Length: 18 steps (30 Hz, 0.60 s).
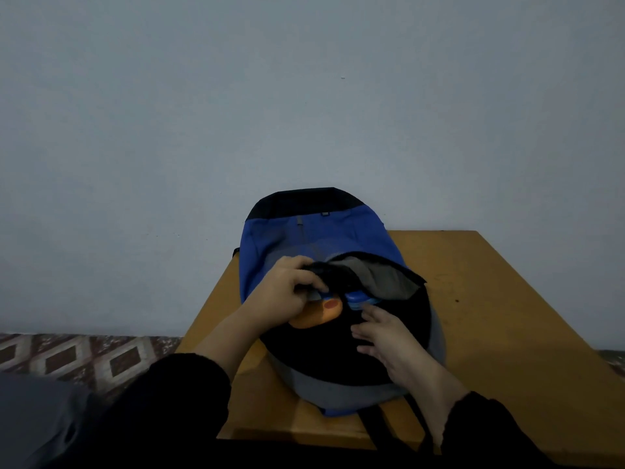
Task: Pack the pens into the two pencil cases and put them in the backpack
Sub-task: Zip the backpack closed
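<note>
Blue-and-black fabric backpack [270, 238] lying on wooden worktop [490, 299].
Left hand [287, 292] is pinching the black opening flap [338, 275]; right hand [389, 336], fingers straight, is touching the blue pencil case [358, 298] beside the orange pencil case [318, 314] inside.

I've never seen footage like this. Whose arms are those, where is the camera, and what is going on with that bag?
There is no machine here: a person wears a camera on the head, looking forward and down, so the arms are their own. A blue and black backpack lies on a wooden table against a plain wall. The left hand grips the edge of the bag's opening, holding it apart. The right hand rests with relaxed fingers on the dark fabric. In the opening show an orange pencil case and a blue pencil case.
</note>
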### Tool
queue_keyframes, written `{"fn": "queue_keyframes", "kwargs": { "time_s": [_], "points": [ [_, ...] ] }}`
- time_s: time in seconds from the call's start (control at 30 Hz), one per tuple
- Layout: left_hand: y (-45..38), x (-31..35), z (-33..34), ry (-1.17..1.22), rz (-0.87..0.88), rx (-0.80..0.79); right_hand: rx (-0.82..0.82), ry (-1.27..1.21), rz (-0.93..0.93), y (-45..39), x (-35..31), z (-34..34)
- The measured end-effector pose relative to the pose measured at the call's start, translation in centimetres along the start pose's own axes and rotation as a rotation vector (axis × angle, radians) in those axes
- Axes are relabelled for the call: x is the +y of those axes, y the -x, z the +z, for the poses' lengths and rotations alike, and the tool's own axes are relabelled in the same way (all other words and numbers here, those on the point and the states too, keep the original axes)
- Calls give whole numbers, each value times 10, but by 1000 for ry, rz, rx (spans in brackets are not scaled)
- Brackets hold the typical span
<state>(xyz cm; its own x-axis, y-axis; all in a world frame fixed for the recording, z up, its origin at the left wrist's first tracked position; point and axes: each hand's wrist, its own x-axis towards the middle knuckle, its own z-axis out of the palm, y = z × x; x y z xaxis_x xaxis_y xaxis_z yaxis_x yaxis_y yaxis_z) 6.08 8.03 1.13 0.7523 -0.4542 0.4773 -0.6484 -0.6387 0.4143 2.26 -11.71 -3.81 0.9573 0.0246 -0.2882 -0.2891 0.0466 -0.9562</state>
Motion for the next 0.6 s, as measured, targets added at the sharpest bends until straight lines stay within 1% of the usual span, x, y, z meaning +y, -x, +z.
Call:
{"fn": "queue_keyframes", "kwargs": {
  "time_s": [0.07, 0.17, 0.23, 0.3, 0.33, 0.37, 0.43, 0.47, 0.5, 0.53, 0.6],
  "points": [
    [8, 13, 1, 95, -30, -6, -39, 51, 23, 1, 0, -4],
    [18, 29, 3, 266, -116, -71, -36, 82, 60, 7, -9, -19],
    [19, 33, 6, 213, -177, -64, -33, 48, 58, 13, -21, -36],
    [14, 36, 5, 85, -220, -92, 51, 43, 62, 19, -35, -55],
    [10, 38, 4, 40, -242, -160, 135, 96, 58, 20, -41, -66],
    [6, 41, 3, 13, -254, -266, 226, 172, 38, 16, -44, -78],
    [2, 49, 5, 18, -265, -504, 397, 295, -55, 2, -44, -101],
    [0, 54, 6, 44, -264, -572, 467, 363, -111, -6, -42, -110],
    [-1, 60, 8, 98, -259, -593, 508, 445, -152, -15, -39, -117],
    [-2, 66, 10, 183, -263, -570, 514, 525, -176, -22, -37, -121],
    [-7, 73, 14, 364, -309, -424, 449, 613, -194, -38, -35, -122]
  ]
}}
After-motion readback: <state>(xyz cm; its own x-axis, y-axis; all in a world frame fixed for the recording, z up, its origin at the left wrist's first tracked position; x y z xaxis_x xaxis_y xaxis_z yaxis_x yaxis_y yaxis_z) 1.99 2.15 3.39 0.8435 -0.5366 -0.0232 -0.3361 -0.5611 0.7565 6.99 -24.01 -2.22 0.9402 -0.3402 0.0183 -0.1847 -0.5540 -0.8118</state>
